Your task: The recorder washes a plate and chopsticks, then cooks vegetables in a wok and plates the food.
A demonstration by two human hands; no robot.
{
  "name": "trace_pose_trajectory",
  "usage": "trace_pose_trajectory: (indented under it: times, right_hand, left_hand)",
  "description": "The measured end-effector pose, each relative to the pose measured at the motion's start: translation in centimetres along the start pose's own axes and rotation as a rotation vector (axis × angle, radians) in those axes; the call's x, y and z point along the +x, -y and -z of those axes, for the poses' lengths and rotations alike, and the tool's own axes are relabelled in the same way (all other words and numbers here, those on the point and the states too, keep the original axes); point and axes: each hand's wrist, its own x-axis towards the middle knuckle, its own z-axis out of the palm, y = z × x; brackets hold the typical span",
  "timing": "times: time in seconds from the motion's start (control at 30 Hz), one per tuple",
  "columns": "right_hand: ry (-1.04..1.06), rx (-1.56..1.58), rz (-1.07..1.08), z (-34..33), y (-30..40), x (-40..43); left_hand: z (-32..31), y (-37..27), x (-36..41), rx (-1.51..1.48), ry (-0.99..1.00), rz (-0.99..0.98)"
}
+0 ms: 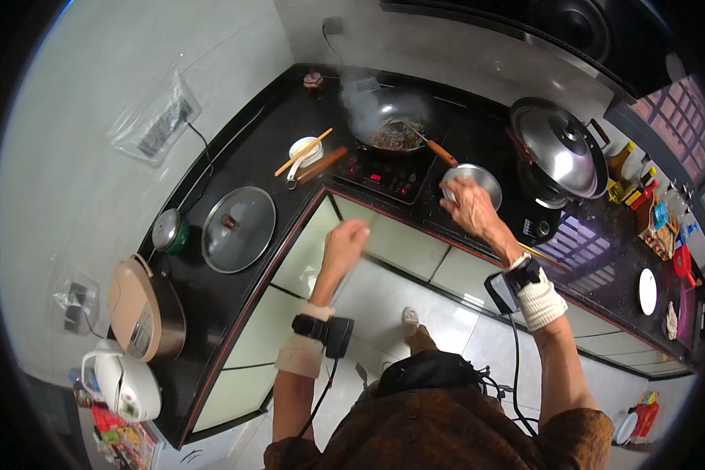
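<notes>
My right hand [467, 200], fingers apart, hangs over the near-left side of a steel bowl [486, 179]. Whether its fingertips touch the bowl is hidden. Just beyond it ends the wooden handle [442, 154] of a cooking utensil, whose head rests in a steaming wok [388, 111]. Dark, leafy-looking food [396, 136] lies in the bottom of the wok, which sits on a lit induction cooktop [376, 176]. My left hand [346, 238] is blurred and curled, in front of the counter's inner corner. What is inside its fingers cannot be seen.
Chopsticks [302, 153] lie across a small white bowl [308, 154] left of the cooktop. A glass lid [238, 229] and a rice cooker [144, 308] stand along the left counter. At right are a large lidded pan [558, 147], bottles [620, 158] and a white plate [647, 292].
</notes>
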Motion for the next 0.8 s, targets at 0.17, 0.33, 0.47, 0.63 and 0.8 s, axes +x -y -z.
trace_pose_trajectory:
  times: [0.17, 0.33, 0.47, 0.63, 0.8]
  right_hand:
    - [0.147, -0.338, -0.124, -3.6, -5.7, 8.4]
    - [0.368, -0.309, -0.238, -6.9, -10.7, 12.9]
    - [0.365, -0.368, -0.194, -4.1, -10.3, 13.8]
    - [0.475, -0.226, -0.204, 4.7, -7.5, 12.2]
    - [0.636, -0.47, -0.245, 6.2, -3.9, 12.6]
  left_hand:
    - [0.9, -1.1, 9.9, 0.248, -0.121, -0.202]
    - [2.1, 0.2, 16.5, 0.664, -0.16, -0.329]
    - [2.7, 2.0, 19.6, 0.9, 0.026, -0.13]
    - [3.7, 4.4, 22.1, 0.79, 0.139, -0.069]
    - [4.0, 5.4, 22.4, 0.724, 0.19, -0.11]
